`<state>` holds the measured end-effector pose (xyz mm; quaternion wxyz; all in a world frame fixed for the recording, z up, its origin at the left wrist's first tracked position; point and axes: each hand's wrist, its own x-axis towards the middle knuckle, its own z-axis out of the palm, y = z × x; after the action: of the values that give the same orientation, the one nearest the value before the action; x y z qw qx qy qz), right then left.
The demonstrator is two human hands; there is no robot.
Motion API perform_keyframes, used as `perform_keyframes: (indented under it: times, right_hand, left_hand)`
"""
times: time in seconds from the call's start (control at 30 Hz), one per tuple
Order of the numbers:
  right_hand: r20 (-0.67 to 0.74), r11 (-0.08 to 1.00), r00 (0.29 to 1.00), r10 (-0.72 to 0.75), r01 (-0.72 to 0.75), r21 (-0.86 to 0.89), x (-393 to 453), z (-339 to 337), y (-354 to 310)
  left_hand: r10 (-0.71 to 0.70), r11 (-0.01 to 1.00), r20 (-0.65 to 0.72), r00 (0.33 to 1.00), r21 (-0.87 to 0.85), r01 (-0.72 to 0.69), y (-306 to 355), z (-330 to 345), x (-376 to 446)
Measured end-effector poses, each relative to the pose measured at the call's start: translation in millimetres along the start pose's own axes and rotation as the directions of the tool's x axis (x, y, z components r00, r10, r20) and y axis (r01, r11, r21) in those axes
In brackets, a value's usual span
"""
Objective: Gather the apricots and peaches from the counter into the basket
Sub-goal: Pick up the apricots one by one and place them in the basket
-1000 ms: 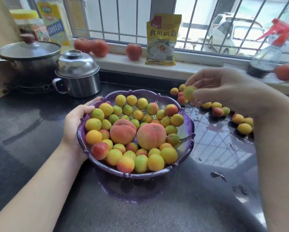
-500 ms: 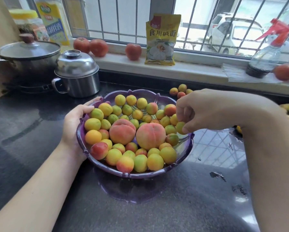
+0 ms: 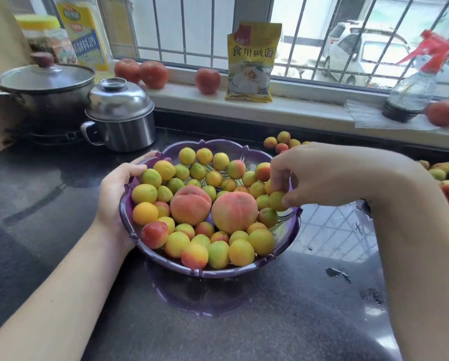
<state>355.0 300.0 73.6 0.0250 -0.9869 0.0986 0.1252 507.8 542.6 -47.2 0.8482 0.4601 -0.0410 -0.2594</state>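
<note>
A: Where did we have the basket [image 3: 129, 225]?
B: Purple one, middle of the dark counter [image 3: 283, 321]. It was heaped with apricots [image 3: 240, 252], and two peaches [image 3: 190, 208] sat side by side at its centre, touching.

A: Our left hand [image 3: 115, 194]?
B: At the basket's 9 o'clock rim. Fingers were curled over the edge, gripping it, with the fingertips next to an apricot inside.

A: And our right hand [image 3: 319, 175]?
B: Over the 3 o'clock rim. Thumb and fingers were bent down and pinching one green-yellow apricot [image 3: 276, 200], low against the pile just inside the rim. Not flat, not spread.

A: What fruit was left outside?
B: We had a small cluster of loose apricots [image 3: 280, 143] on the counter at the basket's 1 o'clock, partly behind our right hand. More loose fruit [image 3: 444, 173] lay at 3 o'clock, past the right forearm at the frame edge; we couldn't tell how many.

A: Anything else around?
B: A steel lidded pot [image 3: 119, 115] at 11 o'clock and a bigger pan [image 3: 46, 87] beyond it. The windowsill [image 3: 296, 105] at 12 o'clock held tomatoes [image 3: 153, 74], a yellow packet [image 3: 252, 61] and a spray bottle [image 3: 411, 92].
</note>
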Motion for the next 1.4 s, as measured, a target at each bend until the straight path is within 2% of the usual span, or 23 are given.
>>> perform_keyframes:
  times: [0.53, 0.6, 0.67, 0.73, 0.8, 0.83, 0.87, 0.97, 1.03, 1.2, 1.4]
  right_hand:
    - [-0.044, 0.996, 0.999, 0.007, -0.01, -0.085, 6, 7, -4]
    - [-0.035, 0.999, 0.999, -0.015, 0.014, -0.036, 6, 3, 1]
    - [-0.069, 0.991, 0.997, -0.021, 0.03, 0.133, 3, -5, 14]
    - [-0.247, 0.941, 0.968, 0.052, 0.035, 0.335, 5, -11, 33]
    - [-0.476, 0.908, 0.857, 0.2, 0.021, 0.419, 18, -2, 56]
    - [-0.53, 0.891, 0.801, 0.279, -0.01, 0.455, 28, 7, 66]
    - [-0.535, 0.865, 0.768, 0.352, -0.049, 0.499, 40, 18, 74]
    - [-0.468, 0.825, 0.746, 0.473, -0.189, 0.533, 75, 57, 84]
    - [-0.487, 0.846, 0.736, 0.47, -0.22, 0.486, 89, 80, 78]
    - [-0.505, 0.902, 0.769, 0.391, -0.209, 0.378, 102, 110, 67]
    - [-0.571, 0.9, 0.717, 0.4, -0.187, 0.394, 105, 110, 74]
  left_hand:
    - [0.009, 1.0, 0.01, 1.0, 0.016, -0.009, 0, 0, -1]
    - [0.007, 1.0, 0.015, 1.0, 0.014, -0.007, -1, 0, -1]
    - [0.007, 1.0, 0.021, 1.0, 0.011, -0.007, -1, 0, -1]
    - [0.014, 1.0, 0.028, 1.0, 0.001, -0.014, -2, 0, -1]
    - [0.02, 1.0, 0.034, 0.999, -0.001, -0.02, -2, 1, -1]
    - [0.02, 1.0, 0.037, 0.999, 0.0, -0.02, -2, 1, -1]
    - [0.02, 1.0, 0.04, 0.999, 0.001, -0.02, -2, 1, -1]
    - [0.019, 1.0, 0.054, 0.998, 0.008, -0.02, -3, 1, -1]
    - [0.021, 1.0, 0.056, 0.998, 0.008, -0.021, -3, 0, -1]
    - [0.024, 1.0, 0.061, 0.998, 0.006, -0.025, -3, 0, -1]
    - [0.023, 1.0, 0.051, 0.998, -0.003, -0.023, -2, 1, -2]
